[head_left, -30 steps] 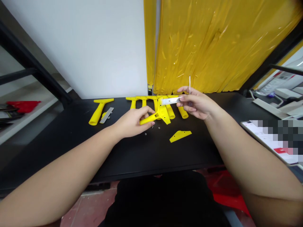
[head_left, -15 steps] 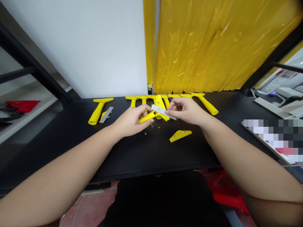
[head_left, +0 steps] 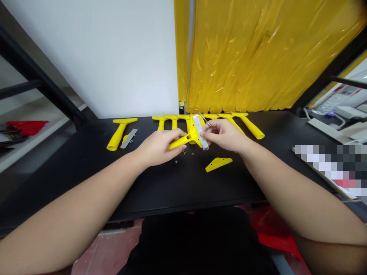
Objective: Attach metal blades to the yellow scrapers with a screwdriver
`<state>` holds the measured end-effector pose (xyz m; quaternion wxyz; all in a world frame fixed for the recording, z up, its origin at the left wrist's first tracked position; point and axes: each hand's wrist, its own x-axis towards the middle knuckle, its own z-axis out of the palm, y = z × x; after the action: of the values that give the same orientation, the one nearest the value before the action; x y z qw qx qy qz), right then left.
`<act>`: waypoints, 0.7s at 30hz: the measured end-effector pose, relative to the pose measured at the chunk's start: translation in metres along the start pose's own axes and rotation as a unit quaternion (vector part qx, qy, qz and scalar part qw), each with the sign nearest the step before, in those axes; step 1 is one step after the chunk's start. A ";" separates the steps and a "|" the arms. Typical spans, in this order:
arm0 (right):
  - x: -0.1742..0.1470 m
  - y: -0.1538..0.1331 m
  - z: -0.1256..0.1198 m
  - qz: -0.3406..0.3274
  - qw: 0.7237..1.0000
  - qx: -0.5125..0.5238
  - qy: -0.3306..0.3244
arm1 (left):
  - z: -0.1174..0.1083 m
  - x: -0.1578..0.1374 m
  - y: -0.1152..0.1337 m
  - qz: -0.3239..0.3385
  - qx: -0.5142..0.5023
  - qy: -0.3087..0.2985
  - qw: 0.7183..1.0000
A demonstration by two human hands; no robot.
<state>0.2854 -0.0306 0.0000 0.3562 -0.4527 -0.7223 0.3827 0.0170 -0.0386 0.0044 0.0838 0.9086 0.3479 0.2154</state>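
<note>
My left hand [head_left: 169, 147] is closed around the grip of a yellow scraper handle [head_left: 178, 143], whose wide head points right. In my right hand [head_left: 225, 133] the fingers pinch a flat silver metal blade [head_left: 201, 133], laid along the edge of that head. A thin-shafted screwdriver [head_left: 207, 121] is tucked in the same hand, its grip mostly hidden by the fingers. On the black table in front lies a yellow triangular plate [head_left: 219, 164] with two holes. Small nuts and screws [head_left: 184, 152] are scattered near my left fingertips.
Several yellow scraper handles [head_left: 252, 128] line the table's back edge. At left, another handle [head_left: 115, 138] lies beside a metal blade [head_left: 129, 139]. A white panel [head_left: 114, 57] and yellow plastic sheeting [head_left: 243, 57] stand behind the black table [head_left: 160, 187]. Black frame posts rise at both sides.
My right hand has turned the metal blade from slanting across the scraper's neck to lying along its head edge. The left hand has stayed nearly in place.
</note>
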 end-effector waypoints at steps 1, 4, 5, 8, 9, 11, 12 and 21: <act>0.000 0.000 0.001 -0.002 1.000 0.005 0.000 | 0.000 0.000 0.000 0.006 0.007 -0.004 1.000; 0.001 0.001 0.002 -0.010 1.000 0.027 -0.003 | 0.000 0.000 0.001 0.017 0.024 -0.010 1.000; 0.002 0.001 0.003 -0.010 0.999 0.033 -0.006 | 0.000 0.000 0.001 0.017 0.026 -0.009 0.999; 0.002 0.000 0.003 0.002 0.999 0.044 -0.018 | 0.001 0.000 0.002 0.012 0.018 -0.018 1.000; 0.002 0.000 0.003 0.007 0.999 0.044 -0.021 | 0.001 0.000 0.002 0.010 0.012 -0.023 1.000; 0.002 -0.002 0.003 0.018 0.999 0.042 -0.025 | 0.001 -0.001 0.004 0.003 -0.002 -0.032 0.999; 0.001 -0.004 0.003 0.024 0.999 0.041 -0.027 | 0.000 -0.001 0.005 0.000 -0.009 -0.035 0.999; 0.000 -0.007 0.000 0.031 0.997 0.039 -0.053 | -0.002 -0.001 0.006 0.001 -0.031 -0.052 0.998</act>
<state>0.2828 -0.0329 0.0067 0.3231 -0.4399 -0.7101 0.4448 0.0192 -0.0434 0.0079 0.1295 0.9158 0.3357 0.1783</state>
